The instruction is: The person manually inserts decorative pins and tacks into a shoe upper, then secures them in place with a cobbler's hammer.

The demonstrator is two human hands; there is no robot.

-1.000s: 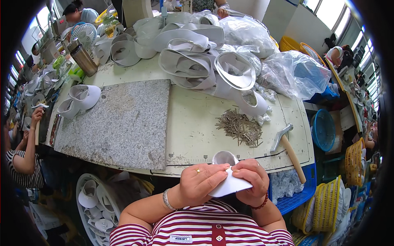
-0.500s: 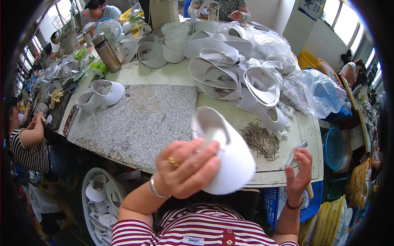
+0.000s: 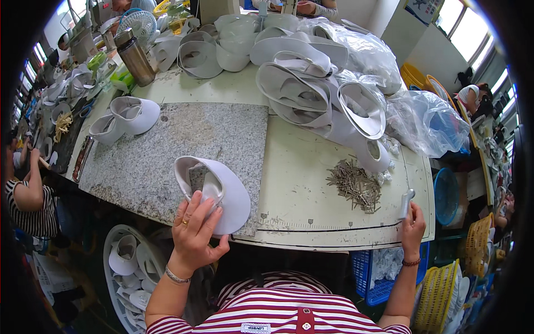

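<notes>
On the granite slab (image 3: 139, 161), I am losing part of the white visor (image 3: 231, 195) behind the left hand (image 3: 196, 228). Right of the slab, the right hand (image 3: 413, 224) is hiding the handle of the hammer (image 3: 406, 204) from me, and the metal pins (image 3: 355, 185) are proving too small to count. Beyond the slab, my view's upper edge is cutting off the head of a co-worker (image 3: 327, 9).

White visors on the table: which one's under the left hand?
The single visor at the grey slab's near edge; the left hand is on it. The pair by the slab's far-left corner and the heap are untouched.
</notes>
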